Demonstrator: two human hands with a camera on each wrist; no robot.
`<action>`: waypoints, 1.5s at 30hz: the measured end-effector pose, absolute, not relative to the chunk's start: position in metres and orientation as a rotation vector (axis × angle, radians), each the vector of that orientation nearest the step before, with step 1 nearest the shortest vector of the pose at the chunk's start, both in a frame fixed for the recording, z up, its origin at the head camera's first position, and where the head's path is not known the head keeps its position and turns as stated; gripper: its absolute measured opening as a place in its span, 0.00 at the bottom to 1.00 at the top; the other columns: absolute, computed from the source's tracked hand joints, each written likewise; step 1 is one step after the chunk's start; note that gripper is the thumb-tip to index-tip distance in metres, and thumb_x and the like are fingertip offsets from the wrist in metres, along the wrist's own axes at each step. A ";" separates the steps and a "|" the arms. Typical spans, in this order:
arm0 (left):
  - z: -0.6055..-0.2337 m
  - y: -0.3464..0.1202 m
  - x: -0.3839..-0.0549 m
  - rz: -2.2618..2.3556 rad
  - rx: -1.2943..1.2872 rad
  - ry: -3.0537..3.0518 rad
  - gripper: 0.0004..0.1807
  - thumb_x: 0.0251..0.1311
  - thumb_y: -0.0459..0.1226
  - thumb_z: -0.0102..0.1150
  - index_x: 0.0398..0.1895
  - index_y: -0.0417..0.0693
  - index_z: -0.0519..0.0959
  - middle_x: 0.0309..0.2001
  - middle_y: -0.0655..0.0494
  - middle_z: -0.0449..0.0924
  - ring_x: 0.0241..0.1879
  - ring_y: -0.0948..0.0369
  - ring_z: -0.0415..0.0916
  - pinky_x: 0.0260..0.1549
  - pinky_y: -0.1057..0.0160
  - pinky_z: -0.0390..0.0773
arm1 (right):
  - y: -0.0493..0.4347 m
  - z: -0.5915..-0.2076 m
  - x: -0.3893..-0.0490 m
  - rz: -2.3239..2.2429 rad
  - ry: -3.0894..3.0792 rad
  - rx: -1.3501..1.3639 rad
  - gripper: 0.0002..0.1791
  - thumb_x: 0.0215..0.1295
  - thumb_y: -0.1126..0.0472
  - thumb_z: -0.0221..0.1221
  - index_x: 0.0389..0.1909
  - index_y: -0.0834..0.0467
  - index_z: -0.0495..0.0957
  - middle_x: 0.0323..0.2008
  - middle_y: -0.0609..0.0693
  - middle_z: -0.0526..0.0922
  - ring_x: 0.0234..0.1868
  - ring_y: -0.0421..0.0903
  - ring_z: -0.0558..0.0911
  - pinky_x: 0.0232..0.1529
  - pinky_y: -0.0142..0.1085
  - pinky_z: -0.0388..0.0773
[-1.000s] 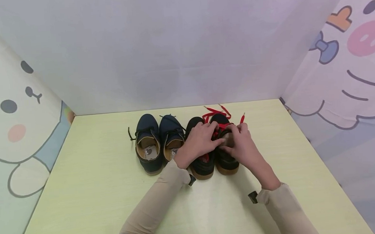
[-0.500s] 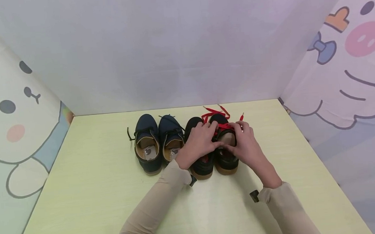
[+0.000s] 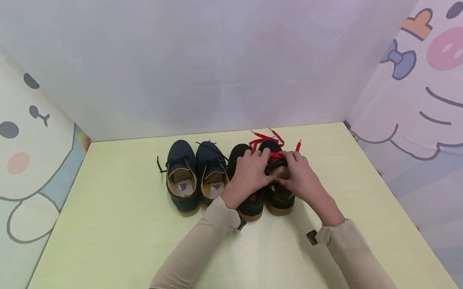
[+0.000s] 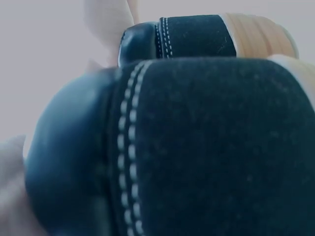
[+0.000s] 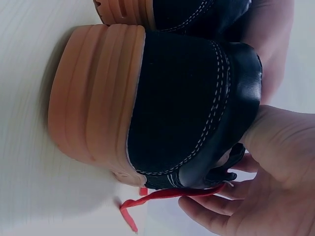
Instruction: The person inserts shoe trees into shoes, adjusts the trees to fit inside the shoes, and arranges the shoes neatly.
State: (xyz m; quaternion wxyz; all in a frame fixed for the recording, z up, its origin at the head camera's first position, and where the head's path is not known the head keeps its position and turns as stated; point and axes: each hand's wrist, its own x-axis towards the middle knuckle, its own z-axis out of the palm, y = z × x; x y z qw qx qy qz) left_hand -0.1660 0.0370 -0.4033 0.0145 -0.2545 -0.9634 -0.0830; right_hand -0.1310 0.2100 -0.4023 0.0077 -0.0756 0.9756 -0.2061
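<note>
Two black shoes with red laces (image 3: 276,154) stand side by side, toes pointing away. My hands meet over the right one (image 3: 280,201), one at each side of its opening. The left hand (image 3: 250,172) reaches across the left black shoe (image 3: 251,208), fingers curled by the lacing and thumb in the opening. On the far side the right hand (image 3: 304,180) bends its fingers round the lace flap, thumb at the collar. In the right wrist view those fingers lie beside a dangling red lace (image 5: 162,194). The left wrist view is filled by a heel (image 4: 197,137), hiding the left fingertips.
A pair of navy shoes (image 3: 184,203) with dark laces stands close to the left of the black pair. Loose red lace ends (image 3: 276,135) spread beyond the toes. The pale wooden table (image 3: 113,220) ends at a white wall sheet (image 3: 219,66), with printed cartoon sheets at both sides.
The right hand's fingers have spread slightly outward from the shoe's lacing, then come back in a little. My left hand stays nearly in place. The shoes have not moved.
</note>
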 end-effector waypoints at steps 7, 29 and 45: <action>-0.405 0.040 -0.166 -0.235 -0.758 -2.973 0.40 0.58 0.63 0.70 0.66 0.53 0.69 0.56 0.53 0.85 0.49 0.50 0.78 0.46 0.47 0.85 | 0.209 -0.402 -0.134 -0.581 3.067 -0.241 0.45 0.59 0.57 0.76 0.73 0.65 0.64 0.66 0.69 0.71 0.67 0.69 0.71 0.65 0.63 0.75; -0.405 0.040 -0.163 -0.253 -0.762 -2.964 0.31 0.63 0.57 0.69 0.64 0.55 0.73 0.49 0.54 0.88 0.44 0.52 0.79 0.42 0.50 0.84 | 0.216 -0.411 -0.138 -0.694 3.104 -0.211 0.38 0.58 0.55 0.77 0.64 0.67 0.72 0.56 0.66 0.79 0.60 0.64 0.77 0.62 0.58 0.78; -0.407 0.035 -0.165 -0.303 -0.817 -2.973 0.25 0.65 0.48 0.62 0.64 0.53 0.72 0.52 0.55 0.87 0.44 0.52 0.78 0.43 0.51 0.82 | 0.224 -0.406 -0.136 -0.834 2.913 -0.187 0.43 0.62 0.64 0.72 0.75 0.65 0.62 0.70 0.69 0.73 0.70 0.68 0.74 0.69 0.63 0.72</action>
